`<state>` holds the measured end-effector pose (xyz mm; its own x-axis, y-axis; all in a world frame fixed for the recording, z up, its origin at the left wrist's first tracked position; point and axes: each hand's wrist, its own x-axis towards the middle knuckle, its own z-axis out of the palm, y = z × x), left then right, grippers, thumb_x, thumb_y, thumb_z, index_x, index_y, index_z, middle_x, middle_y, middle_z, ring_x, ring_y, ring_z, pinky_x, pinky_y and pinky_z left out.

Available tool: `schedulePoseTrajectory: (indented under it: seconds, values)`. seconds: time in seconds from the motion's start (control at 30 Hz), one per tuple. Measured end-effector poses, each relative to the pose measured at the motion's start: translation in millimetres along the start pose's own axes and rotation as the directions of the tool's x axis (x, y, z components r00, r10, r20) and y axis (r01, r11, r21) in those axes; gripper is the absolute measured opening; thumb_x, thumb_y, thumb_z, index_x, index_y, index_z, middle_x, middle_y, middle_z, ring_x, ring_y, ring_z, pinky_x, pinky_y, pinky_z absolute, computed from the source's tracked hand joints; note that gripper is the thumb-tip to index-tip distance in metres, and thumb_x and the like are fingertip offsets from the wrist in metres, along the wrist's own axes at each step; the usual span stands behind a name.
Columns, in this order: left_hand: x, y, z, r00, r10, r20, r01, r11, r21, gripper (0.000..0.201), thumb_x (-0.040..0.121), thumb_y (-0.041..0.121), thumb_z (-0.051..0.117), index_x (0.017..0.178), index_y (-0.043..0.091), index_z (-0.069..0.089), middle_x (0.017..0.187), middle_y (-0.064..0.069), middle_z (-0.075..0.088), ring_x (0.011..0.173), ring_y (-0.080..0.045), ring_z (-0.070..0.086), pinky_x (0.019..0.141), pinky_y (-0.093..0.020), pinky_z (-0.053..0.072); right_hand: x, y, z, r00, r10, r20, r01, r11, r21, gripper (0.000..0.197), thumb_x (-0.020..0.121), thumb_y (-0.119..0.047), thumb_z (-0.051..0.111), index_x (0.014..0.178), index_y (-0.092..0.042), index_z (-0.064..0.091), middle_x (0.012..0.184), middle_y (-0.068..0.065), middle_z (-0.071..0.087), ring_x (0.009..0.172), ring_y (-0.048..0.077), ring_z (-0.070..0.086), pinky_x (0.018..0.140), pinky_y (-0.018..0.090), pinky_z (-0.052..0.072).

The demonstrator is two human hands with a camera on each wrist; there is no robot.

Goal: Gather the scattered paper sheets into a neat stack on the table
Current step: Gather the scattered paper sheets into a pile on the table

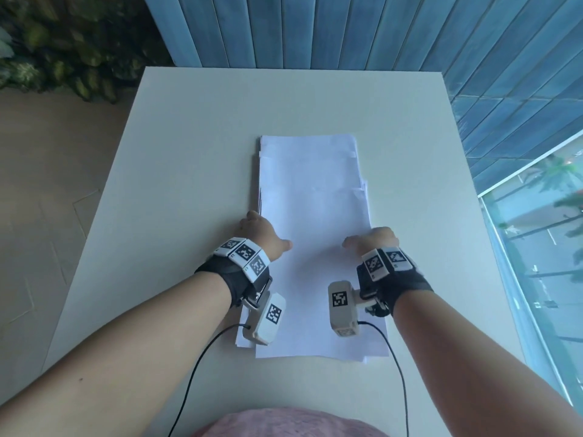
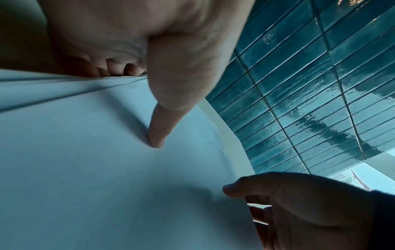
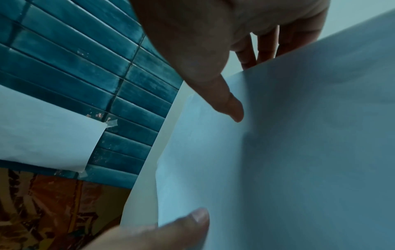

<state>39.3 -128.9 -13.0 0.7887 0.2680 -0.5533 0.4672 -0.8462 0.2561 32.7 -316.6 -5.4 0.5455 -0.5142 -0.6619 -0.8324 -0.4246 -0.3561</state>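
Note:
A pile of white paper sheets [image 1: 312, 200] lies lengthwise in the middle of the pale table [image 1: 176, 171], its edges slightly staggered. My left hand [image 1: 262, 234] grips the pile's left edge. In the left wrist view its thumb [image 2: 158, 132] presses on the top sheet [image 2: 85, 169] while the fingers [image 2: 111, 67] tuck under the lifted edge. My right hand [image 1: 377, 241] grips the right edge. In the right wrist view its thumb [image 3: 230, 108] lies on the top sheet [image 3: 299, 152] and its fingers [image 3: 265, 49] reach behind the edge.
A blue tiled wall [image 1: 315, 29] runs along the table's far edge, with a white sheet taped to it [image 3: 47, 132]. Plants [image 1: 63, 42] stand at the far left and a glass pane [image 1: 536, 263] at the right. Black cables [image 1: 202, 367] trail from both wrists.

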Motion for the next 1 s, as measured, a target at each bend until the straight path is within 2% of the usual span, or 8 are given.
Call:
schedulePoseTrajectory:
  seconds: [0.1, 0.2, 0.33, 0.4, 0.57, 0.7, 0.87, 1.0]
  values:
    - [-3.3, -2.0, -2.8, 0.999, -0.038, 0.011, 0.037, 0.999, 0.025, 0.103, 0.064, 0.057, 0.074, 0.134, -0.004, 0.028, 0.135, -0.018, 0.045, 0.123, -0.034, 0.049, 0.098, -0.041, 0.046, -1.2, 0.4, -13.0, 0.996, 0.003, 0.085, -0.007, 0.999, 0.051, 0.043, 0.066, -0.022, 0.077, 0.100, -0.002, 0.060, 0.091, 0.015, 0.067, 0.073, 0.028, 0.064, 0.051, 0.025, 0.041]
    - [-8.8, -3.1, -4.7, 0.997, -0.074, 0.014, 0.074, 0.997, 0.019, 0.096, 0.067, 0.054, 0.072, 0.135, 0.003, 0.027, 0.136, -0.018, 0.036, 0.122, -0.036, 0.046, 0.098, -0.041, 0.044, -4.0, 2.0, -21.7, 0.989, -0.015, 0.144, 0.006, 0.998, 0.062, 0.021, 0.075, -0.019, 0.072, 0.068, -0.005, 0.057, 0.067, 0.010, 0.059, 0.056, 0.023, 0.055, 0.053, 0.025, 0.042]
    - [-10.6, -2.5, -3.4, 0.997, -0.064, 0.049, 0.069, 0.992, -0.106, 0.079, 0.072, 0.036, 0.072, 0.130, 0.009, 0.025, 0.130, -0.016, 0.034, 0.105, -0.035, 0.052, 0.091, -0.038, 0.049, -9.0, 0.3, -7.7, 0.998, -0.030, 0.053, 0.032, 0.998, -0.048, 0.050, 0.067, -0.035, 0.071, 0.110, -0.011, 0.058, 0.113, 0.012, 0.057, 0.105, 0.032, 0.053, 0.090, 0.039, 0.046]
    - [-9.9, -1.0, -5.4, 0.997, -0.043, 0.061, 0.055, 0.976, -0.210, 0.074, 0.075, 0.026, 0.071, 0.129, 0.009, 0.022, 0.119, -0.011, 0.043, 0.093, -0.030, 0.052, 0.084, -0.036, 0.050, -14.8, 0.5, -1.7, 0.997, -0.081, 0.014, 0.082, 0.994, -0.069, 0.059, 0.072, -0.033, 0.067, 0.125, -0.016, 0.045, 0.126, 0.012, 0.043, 0.112, 0.033, 0.047, 0.090, 0.040, 0.042]
    - [-5.9, -2.7, -9.7, 0.990, -0.102, 0.092, 0.131, 0.908, -0.397, 0.068, 0.077, 0.014, 0.071, 0.126, 0.003, 0.025, 0.109, -0.009, 0.041, 0.099, -0.026, 0.047, 0.095, -0.036, 0.046, -18.1, -1.8, -10.5, 0.993, -0.063, 0.099, 0.047, 0.986, 0.159, 0.060, 0.073, -0.021, 0.070, 0.122, -0.006, 0.039, 0.094, 0.013, 0.054, 0.068, 0.026, 0.056, 0.056, 0.029, 0.044]
    - [-4.2, -16.3, -13.0, 0.984, -0.090, 0.154, 0.151, 0.877, -0.456, 0.067, 0.077, 0.016, 0.072, 0.132, -0.004, 0.040, 0.117, -0.014, 0.057, 0.106, -0.031, 0.058, 0.088, -0.035, 0.049, -11.2, 5.1, -23.6, 0.968, -0.035, 0.250, -0.008, 0.985, 0.171, 0.032, 0.063, -0.027, 0.077, 0.088, -0.008, 0.068, 0.063, 0.010, 0.057, 0.037, 0.022, 0.054, 0.043, 0.022, 0.044]
    - [-10.4, -22.6, -11.1, 0.996, 0.088, 0.028, -0.074, 0.944, -0.323, 0.053, 0.077, 0.022, 0.066, 0.124, 0.005, 0.048, 0.128, -0.014, 0.057, 0.110, -0.033, 0.059, 0.095, -0.038, 0.049, -3.0, 8.2, -12.4, 0.949, -0.193, 0.249, 0.143, 0.968, 0.206, 0.036, 0.062, -0.012, 0.076, 0.096, -0.003, 0.068, 0.101, 0.022, 0.071, 0.090, 0.036, 0.068, 0.086, 0.048, 0.056]
    - [-15.7, -21.7, -14.2, 0.980, 0.188, 0.064, -0.150, 0.910, -0.387, 0.049, 0.082, 0.018, 0.062, 0.127, 0.007, 0.043, 0.130, -0.011, 0.056, 0.114, -0.032, 0.056, 0.098, -0.042, 0.046, -3.9, 8.1, -4.4, 0.914, -0.168, 0.369, 0.085, 0.969, 0.233, 0.050, 0.062, -0.015, 0.079, 0.107, -0.005, 0.061, 0.108, 0.012, 0.065, 0.094, 0.030, 0.063, 0.083, 0.042, 0.055]
